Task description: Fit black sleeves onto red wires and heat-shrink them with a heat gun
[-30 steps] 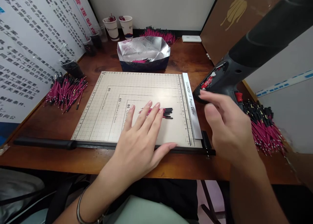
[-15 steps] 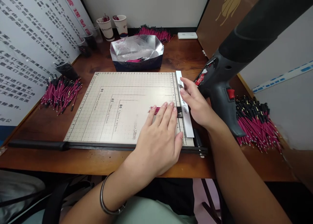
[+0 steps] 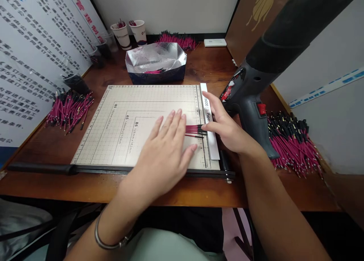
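A paper cutter (image 3: 108, 139) with a printed grid lies on the table, its black arm (image 3: 42, 169) down along the near edge. Several pink wires with black ends (image 3: 193, 129) lie side by side on it, black ends against the white guide strip (image 3: 214, 145). My left hand (image 3: 163, 151) is flat over their left part, fingers stretched out, and hides that end. My right hand (image 3: 227, 126) rests at the strip, thumb at the black ends and index finger farther up the strip, fingers apart. One wire lies slightly apart, nearer me.
A foil-lined box (image 3: 156, 77) with pink wires stands behind the cutter, near paper cups (image 3: 138, 33). Wire piles lie at left (image 3: 68, 109), at the back (image 3: 179, 40) and at right (image 3: 292, 143). A black heat gun-like tool (image 3: 253, 98) leans beside my right hand.
My left hand has slid left along the cutter, uncovering more of the wires. My right thumb has come down to their black ends. The view has shifted slightly.
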A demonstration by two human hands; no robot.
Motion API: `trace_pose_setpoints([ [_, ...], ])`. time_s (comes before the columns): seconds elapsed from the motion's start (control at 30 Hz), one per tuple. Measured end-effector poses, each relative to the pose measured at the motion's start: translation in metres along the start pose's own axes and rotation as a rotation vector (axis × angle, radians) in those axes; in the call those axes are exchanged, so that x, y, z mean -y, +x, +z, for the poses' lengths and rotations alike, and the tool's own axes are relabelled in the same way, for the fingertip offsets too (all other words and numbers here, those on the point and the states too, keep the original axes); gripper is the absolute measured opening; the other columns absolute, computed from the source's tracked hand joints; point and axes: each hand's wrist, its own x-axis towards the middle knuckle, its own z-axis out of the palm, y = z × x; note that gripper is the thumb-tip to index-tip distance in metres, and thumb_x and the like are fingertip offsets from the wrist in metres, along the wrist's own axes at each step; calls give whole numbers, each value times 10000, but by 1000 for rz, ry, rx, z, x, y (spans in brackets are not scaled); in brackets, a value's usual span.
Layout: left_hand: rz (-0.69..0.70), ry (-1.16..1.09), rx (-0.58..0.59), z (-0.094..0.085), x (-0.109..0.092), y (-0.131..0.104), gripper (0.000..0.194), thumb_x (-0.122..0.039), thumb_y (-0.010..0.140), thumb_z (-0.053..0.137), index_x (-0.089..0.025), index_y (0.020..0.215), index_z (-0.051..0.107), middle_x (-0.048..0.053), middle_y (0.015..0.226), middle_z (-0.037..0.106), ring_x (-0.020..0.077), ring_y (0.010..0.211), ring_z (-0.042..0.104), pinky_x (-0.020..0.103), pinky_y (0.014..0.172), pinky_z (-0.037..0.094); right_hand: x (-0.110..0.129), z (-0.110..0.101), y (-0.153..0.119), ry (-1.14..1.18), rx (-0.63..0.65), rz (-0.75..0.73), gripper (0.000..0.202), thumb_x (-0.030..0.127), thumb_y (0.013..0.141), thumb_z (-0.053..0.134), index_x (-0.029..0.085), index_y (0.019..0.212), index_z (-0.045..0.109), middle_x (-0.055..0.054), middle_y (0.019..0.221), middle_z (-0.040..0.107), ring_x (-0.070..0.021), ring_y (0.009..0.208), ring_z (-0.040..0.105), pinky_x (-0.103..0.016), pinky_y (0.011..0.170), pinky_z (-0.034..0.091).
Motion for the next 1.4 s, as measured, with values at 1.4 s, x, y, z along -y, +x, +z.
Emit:
trace_pose_setpoints([
  [1.4,136,106,-162,0,-1,-5,486,-446,1077,378,-141,1376,610,115,1519,574,362,1448,482,691,1239,246,20,-6,-14,-267,180,81,445,226,648,527,236,1086,449,-90,1756,-36,-230,1626,-64,-448,1331,53],
])
